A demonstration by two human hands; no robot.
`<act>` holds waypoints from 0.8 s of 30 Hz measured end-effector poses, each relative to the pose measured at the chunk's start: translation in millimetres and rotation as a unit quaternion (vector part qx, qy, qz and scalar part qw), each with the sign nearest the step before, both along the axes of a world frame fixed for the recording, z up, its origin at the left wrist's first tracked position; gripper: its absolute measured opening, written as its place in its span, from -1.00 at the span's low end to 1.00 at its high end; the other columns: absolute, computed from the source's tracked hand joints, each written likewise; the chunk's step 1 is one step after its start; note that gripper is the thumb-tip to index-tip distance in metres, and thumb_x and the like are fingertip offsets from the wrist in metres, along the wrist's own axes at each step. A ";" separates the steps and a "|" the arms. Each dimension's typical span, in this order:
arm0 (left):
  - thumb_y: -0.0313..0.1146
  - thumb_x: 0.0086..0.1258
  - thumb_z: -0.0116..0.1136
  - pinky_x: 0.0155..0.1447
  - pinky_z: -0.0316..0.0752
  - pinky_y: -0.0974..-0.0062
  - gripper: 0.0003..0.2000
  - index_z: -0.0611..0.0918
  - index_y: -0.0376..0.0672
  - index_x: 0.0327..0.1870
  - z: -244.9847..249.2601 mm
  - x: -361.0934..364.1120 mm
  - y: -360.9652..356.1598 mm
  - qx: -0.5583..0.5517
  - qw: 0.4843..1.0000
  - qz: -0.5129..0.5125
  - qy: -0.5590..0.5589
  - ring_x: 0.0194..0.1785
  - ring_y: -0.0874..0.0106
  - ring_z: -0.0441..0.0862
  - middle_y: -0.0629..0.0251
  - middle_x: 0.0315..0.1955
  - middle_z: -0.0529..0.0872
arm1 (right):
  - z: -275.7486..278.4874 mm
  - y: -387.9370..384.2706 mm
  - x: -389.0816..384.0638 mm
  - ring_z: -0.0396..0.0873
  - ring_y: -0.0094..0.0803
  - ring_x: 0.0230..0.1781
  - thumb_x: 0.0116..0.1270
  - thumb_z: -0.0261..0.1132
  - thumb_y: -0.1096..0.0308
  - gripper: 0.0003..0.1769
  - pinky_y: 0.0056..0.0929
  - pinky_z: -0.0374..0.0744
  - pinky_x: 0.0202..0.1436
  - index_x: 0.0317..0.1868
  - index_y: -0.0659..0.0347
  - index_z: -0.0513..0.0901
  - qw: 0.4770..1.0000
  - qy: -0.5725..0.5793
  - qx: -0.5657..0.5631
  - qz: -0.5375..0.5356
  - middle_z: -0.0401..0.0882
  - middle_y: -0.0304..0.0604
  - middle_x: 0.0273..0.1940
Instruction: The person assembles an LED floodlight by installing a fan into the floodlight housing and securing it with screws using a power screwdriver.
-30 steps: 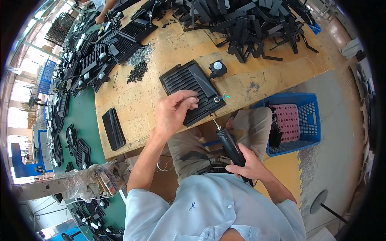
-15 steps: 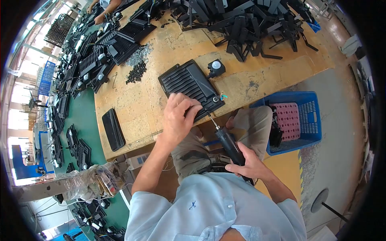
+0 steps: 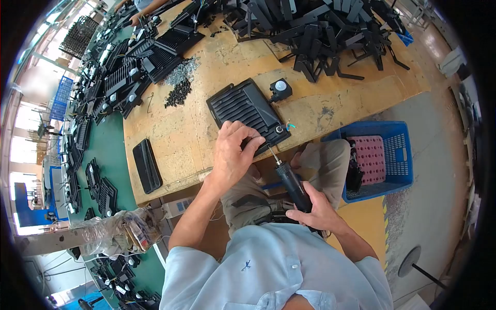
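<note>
R hand [image 3: 319, 209] clamped on blk elec. screwdriver [image 3: 293, 185], bit tip at near edge of finned lamp housing [image 3: 245, 107] on desk [image 3: 188, 134]. L hand [image 3: 232, 154] over same edge, fingers curled; can't tell if gripping anything.

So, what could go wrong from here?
Two or three things, perhaps. The tip of the power screwdriver in the right hand points close to the fingertips of the left hand, so a slip might nick them. The finned black panel lies at the table's near edge, so a hard push could shift it. And the loose blue-green wire end might snag.
</note>
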State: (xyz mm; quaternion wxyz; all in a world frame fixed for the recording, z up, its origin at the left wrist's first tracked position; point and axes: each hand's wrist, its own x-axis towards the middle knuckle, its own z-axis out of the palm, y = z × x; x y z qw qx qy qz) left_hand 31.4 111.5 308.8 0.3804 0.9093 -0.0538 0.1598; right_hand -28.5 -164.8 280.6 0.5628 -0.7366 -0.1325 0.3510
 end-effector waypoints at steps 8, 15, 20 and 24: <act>-0.47 0.31 0.44 0.00 0.45 0.29 -0.93 0.77 -0.26 -0.30 5.1 -3.9 11.2 0.005 0.998 -0.033 0.044 -0.16 0.22 0.56 0.23 -0.33 0.74 | 8.9 0.7 4.5 0.54 -0.36 -0.26 0.25 0.62 0.10 -0.28 -0.27 0.55 -0.14 0.24 0.31 0.48 1.000 -0.002 -0.022 0.011 0.57 -0.09 -0.25; -0.51 0.27 0.38 -0.05 0.41 0.27 -0.96 0.79 -0.22 -0.29 14.1 10.7 4.8 -0.010 0.995 -0.091 0.042 -0.26 0.21 0.56 0.23 -0.37 0.77 | -15.5 -1.7 -5.6 0.70 -0.28 -0.19 0.35 0.56 0.03 -0.14 -0.23 0.65 -0.08 0.40 0.41 0.37 0.996 -0.073 0.045 0.017 0.69 0.10 -0.13; -0.50 0.35 0.32 -0.02 0.40 0.28 -0.94 0.75 -0.29 -0.26 21.4 5.4 -1.6 0.005 0.995 -0.078 0.055 -0.22 0.23 0.51 0.21 -0.38 0.71 | -21.9 1.2 -9.1 0.62 -0.50 -0.56 0.38 0.53 -0.05 0.07 -0.46 0.61 -0.47 0.60 0.43 0.15 0.997 0.025 0.074 0.025 0.72 -0.07 -0.32; -0.50 0.37 0.30 0.01 0.43 0.27 -0.93 0.74 -0.31 -0.24 19.7 -0.3 -10.5 0.014 0.997 -0.073 0.021 -0.17 0.22 0.54 0.17 -0.36 0.71 | -15.4 0.1 -11.6 0.59 -0.51 -0.54 0.38 0.54 -0.02 -0.12 -0.45 0.59 -0.48 0.43 0.37 0.31 0.994 0.059 0.092 0.004 0.65 -0.16 -0.35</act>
